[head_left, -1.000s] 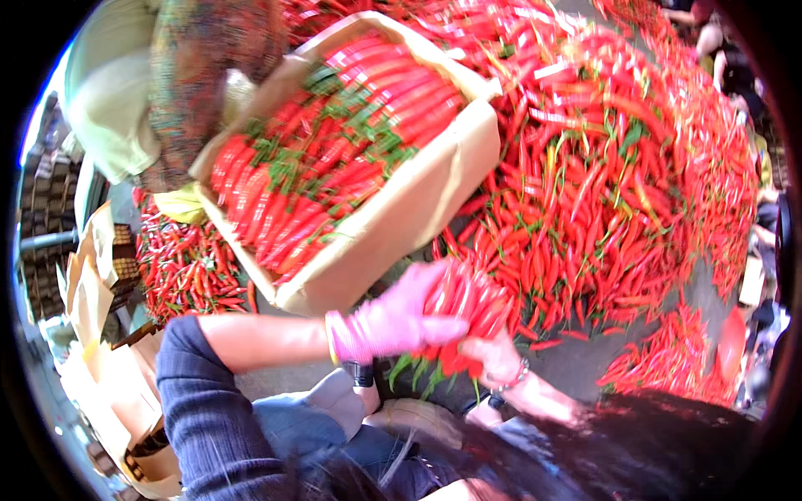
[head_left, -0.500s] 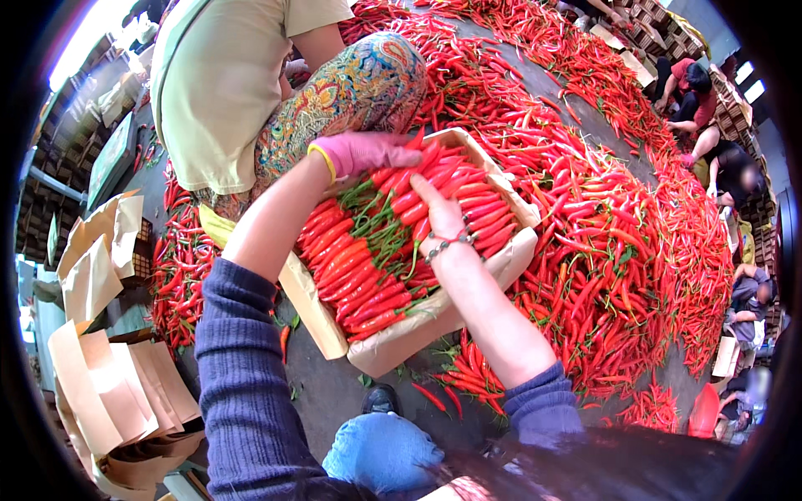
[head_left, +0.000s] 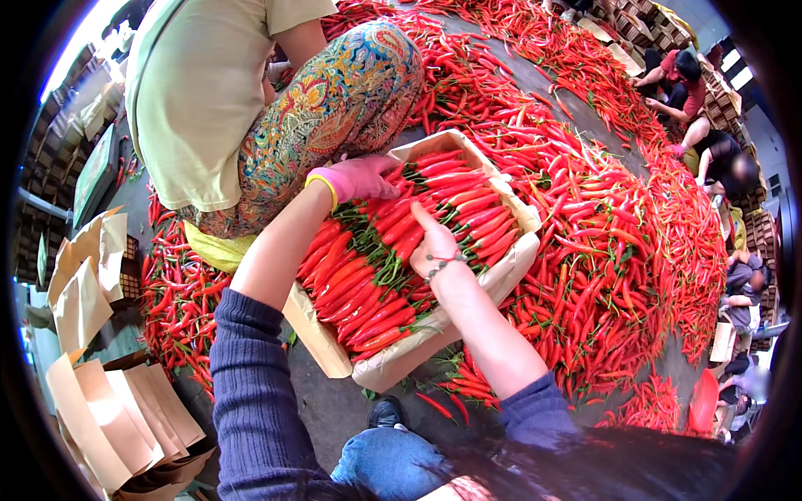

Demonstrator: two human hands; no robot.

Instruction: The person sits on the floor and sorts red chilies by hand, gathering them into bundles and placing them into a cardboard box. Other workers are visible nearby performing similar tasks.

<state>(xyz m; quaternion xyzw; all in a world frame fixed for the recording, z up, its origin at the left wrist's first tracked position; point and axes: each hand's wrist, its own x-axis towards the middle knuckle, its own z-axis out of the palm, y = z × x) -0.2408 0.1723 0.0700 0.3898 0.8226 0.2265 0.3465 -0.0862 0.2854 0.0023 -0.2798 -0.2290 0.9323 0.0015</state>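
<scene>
One bunch of red peppers (head_left: 396,224) lies near the middle of a paper-lined box (head_left: 319,337). Its peppers run mostly from lower left to upper right, their green stems (head_left: 390,269) toward the lower left. Across that leafy strip, the row (head_left: 351,288) at the box's lower-left end points its tips toward the lower left. The box's own long axis slants the same way.

Your left grip (head_left: 357,178), in a pink glove, is half curled against the bunch's far end. Your right grip (head_left: 436,248), bare, has its thumb stretched over the peppers and its fingers partly bent at the near end; I cannot tell whether either has them firmly.

Dark grey floor (head_left: 341,417) shows below the box, with a large pepper heap (head_left: 593,275) on your right and a smaller heap (head_left: 180,309) on your left. Close by at upper left sits a co-worker (head_left: 184,108) in patterned trousers (head_left: 326,125). Brown paper sheets (head_left: 125,409) stand at lower left; other people (head_left: 689,88) line the right rim.
</scene>
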